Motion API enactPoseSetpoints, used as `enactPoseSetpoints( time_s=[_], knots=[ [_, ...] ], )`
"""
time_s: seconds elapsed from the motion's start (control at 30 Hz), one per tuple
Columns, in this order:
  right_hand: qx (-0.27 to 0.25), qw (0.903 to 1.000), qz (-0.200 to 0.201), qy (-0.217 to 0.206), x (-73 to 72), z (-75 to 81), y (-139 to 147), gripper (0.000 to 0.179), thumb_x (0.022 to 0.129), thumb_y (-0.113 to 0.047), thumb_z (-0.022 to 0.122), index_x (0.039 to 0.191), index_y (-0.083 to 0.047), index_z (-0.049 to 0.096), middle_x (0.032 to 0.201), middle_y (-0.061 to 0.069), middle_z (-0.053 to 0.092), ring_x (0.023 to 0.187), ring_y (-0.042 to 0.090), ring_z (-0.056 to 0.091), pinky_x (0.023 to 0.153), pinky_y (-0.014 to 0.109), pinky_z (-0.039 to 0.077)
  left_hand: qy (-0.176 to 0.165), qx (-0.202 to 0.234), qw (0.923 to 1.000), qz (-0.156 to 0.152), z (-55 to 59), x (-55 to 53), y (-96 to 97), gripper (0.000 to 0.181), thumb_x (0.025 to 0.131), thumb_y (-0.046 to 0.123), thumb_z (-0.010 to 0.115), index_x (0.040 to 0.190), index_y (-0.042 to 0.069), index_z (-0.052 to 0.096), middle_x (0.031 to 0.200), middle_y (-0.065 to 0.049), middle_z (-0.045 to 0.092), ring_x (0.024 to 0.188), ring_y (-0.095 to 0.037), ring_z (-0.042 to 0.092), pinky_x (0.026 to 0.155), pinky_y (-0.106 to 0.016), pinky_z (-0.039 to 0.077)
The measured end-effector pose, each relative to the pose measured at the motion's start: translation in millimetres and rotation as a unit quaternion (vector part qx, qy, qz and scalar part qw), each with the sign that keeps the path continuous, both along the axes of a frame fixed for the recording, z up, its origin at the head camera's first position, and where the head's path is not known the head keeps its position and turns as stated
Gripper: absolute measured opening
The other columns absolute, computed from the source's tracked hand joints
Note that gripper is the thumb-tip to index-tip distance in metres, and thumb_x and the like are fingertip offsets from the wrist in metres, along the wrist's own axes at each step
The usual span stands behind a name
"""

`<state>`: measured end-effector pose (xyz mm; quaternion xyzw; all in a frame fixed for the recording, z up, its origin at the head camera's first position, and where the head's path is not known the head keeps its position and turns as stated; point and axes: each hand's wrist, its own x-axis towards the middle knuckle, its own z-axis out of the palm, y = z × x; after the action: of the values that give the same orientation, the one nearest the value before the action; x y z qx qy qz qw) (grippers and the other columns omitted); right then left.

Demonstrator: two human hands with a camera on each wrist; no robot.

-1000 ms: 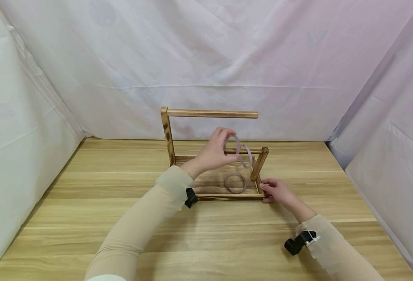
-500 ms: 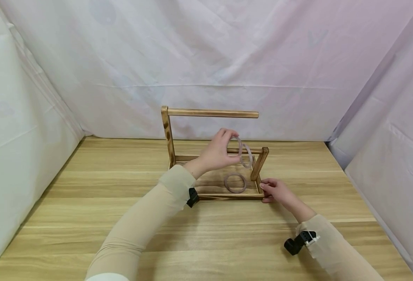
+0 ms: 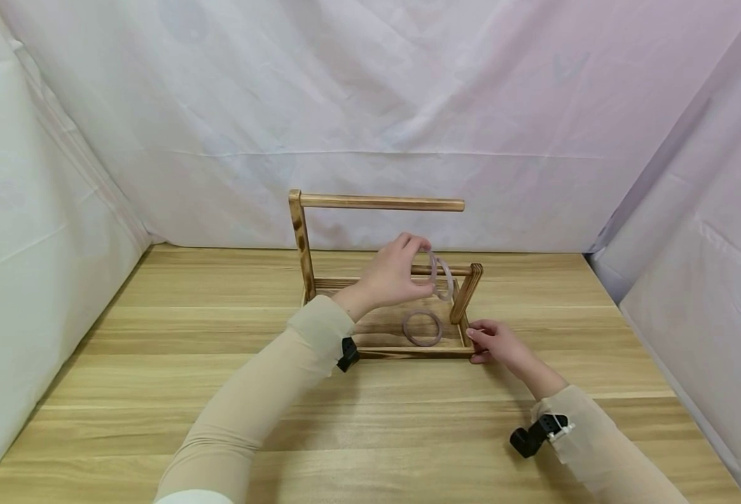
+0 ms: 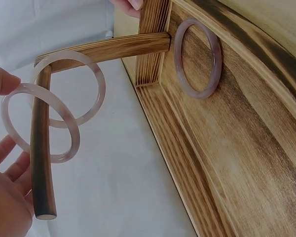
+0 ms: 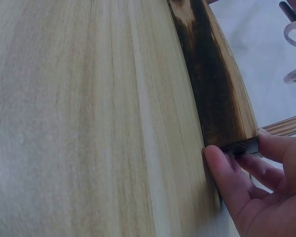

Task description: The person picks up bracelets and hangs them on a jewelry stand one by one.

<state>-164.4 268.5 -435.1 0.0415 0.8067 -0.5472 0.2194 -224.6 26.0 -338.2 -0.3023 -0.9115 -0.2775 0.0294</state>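
Observation:
My left hand (image 3: 391, 274) pinches a pale lilac bangle (image 4: 75, 133) between thumb and fingers. That bangle encircles the lower rod (image 4: 41, 163) of a wooden jewelry stand, near the rod's free end. Farther along the same rod, by the short post (image 3: 466, 294), hangs a second pale bangle (image 4: 102, 88). A third, more purple bangle (image 4: 217, 66) lies flat in the stand's tray (image 3: 408, 354). At the tray's front right corner, my right hand (image 3: 501, 344) grips the wooden edge with thumb and fingers.
A taller post (image 3: 302, 241) at the stand's left carries a long upper rod (image 3: 383, 203) above the left hand. The stand rests on a wood-grain table (image 3: 370, 434). White curtains (image 3: 370, 105) enclose the back and both sides.
My left hand has slid the held bangle a little to the right along the lower rod, closer to the hanging one. The right hand keeps its place on the tray corner.

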Motion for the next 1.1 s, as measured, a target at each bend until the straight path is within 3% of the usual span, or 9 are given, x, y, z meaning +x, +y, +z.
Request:
enactPoseSetpoints(
  time_s=[0.3,0.53,1.1],
  knots=[
    [0.004,1.0,0.003,0.001,0.3,0.8,0.7,0.048,0.099,-0.015,0.043,0.134,0.015,0.032,0.093,0.007,0.048,0.079,0.012,0.051,0.07,0.028,0.057,0.005,-0.034,0.9994,0.009,1.5,1.3,0.7,0.06,0.077,0.037,0.071,0.127,0.014,0.048,0.127,-0.006,0.051,0.113,-0.023,0.053,0.1,-0.036,0.043],
    [0.005,1.0,-0.002,-0.002,-0.7,0.1,0.9,0.049,0.099,-0.016,0.044,0.135,0.015,0.033,0.092,0.007,0.048,0.08,0.012,0.051,0.07,0.028,0.057,0.013,-0.07,0.9974,0.009,2.0,1.6,3.2,0.062,0.078,0.04,0.069,0.129,0.013,0.046,0.127,-0.005,0.051,0.117,-0.02,0.051,0.11,-0.037,0.032],
    [0.006,1.0,-0.003,-0.006,-2.3,-1.1,1.0,0.048,0.099,-0.016,0.044,0.134,0.014,0.034,0.09,0.007,0.047,0.078,0.011,0.051,0.07,0.027,0.057,0.04,-0.13,0.9906,0.014,-0.6,1.0,3.3,0.061,0.081,0.046,0.065,0.128,0.013,0.048,0.131,-0.003,0.052,0.126,-0.019,0.046,0.115,-0.041,0.023]
  ],
)
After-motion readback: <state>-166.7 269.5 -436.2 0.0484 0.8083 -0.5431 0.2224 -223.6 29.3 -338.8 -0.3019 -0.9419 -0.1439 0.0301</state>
